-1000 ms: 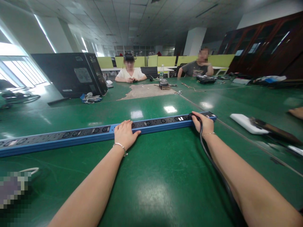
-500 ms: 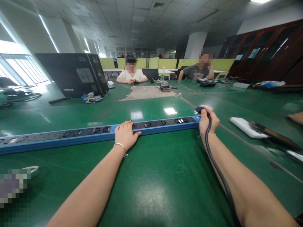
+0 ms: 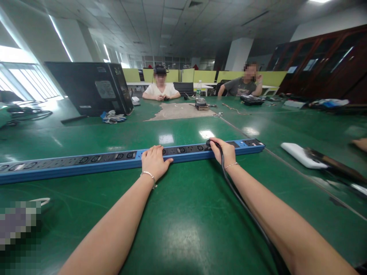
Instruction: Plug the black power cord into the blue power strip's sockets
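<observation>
A long blue power strip (image 3: 100, 168) with black sockets along its top lies across the green table. My left hand (image 3: 155, 162) grips it near the middle, fingers over the top and thumb along the near side. Farther right, my right hand (image 3: 225, 152) pinches a black power plug (image 3: 208, 143) above the strip's sockets. The plug's prongs are hidden, so how far they sit in a socket cannot be seen. From the plug a black cord (image 3: 243, 200) runs down along my right forearm.
A black computer case (image 3: 88, 89) and gloves (image 3: 113, 117) lie at the back left. A white object (image 3: 301, 154) with a dark piece lies right. Two people sit across the table (image 3: 177, 206). Near a bottle (image 3: 198, 89) the tabletop has a bare patch (image 3: 177, 111).
My right hand has carried the plug left, from the strip's right end to over its sockets. The plug's prongs, visible before, are now hidden. My left hand stays on the strip.
</observation>
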